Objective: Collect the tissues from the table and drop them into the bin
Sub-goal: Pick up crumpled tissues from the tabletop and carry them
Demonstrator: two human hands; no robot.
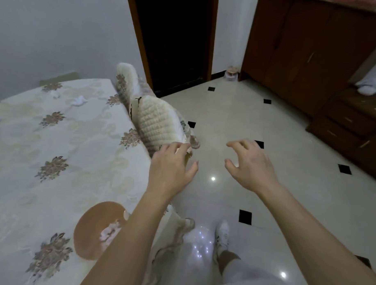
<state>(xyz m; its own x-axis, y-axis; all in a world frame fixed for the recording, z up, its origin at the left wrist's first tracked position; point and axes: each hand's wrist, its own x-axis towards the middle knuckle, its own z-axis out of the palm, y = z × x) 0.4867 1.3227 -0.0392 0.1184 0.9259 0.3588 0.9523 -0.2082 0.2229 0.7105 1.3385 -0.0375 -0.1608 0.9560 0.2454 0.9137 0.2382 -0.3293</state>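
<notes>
Both forearms reach out low before me; my left hand [170,164] and right hand [249,161] hang over the floor, fingers loosely spread and curved, holding nothing. Beside my left arm a brown round bin [83,227] seems to rest on the table [13,180], with white scraps inside, I judge. Crumpled tissues [79,100] lie well apart from me at the far end, and one more lies at the left edge. The step, as I read it, is the reach. I should turn left past the covered chair [158,122], then pinch each wad from above with my fingertips, gathering several so no light bits drift before the drop.
</notes>
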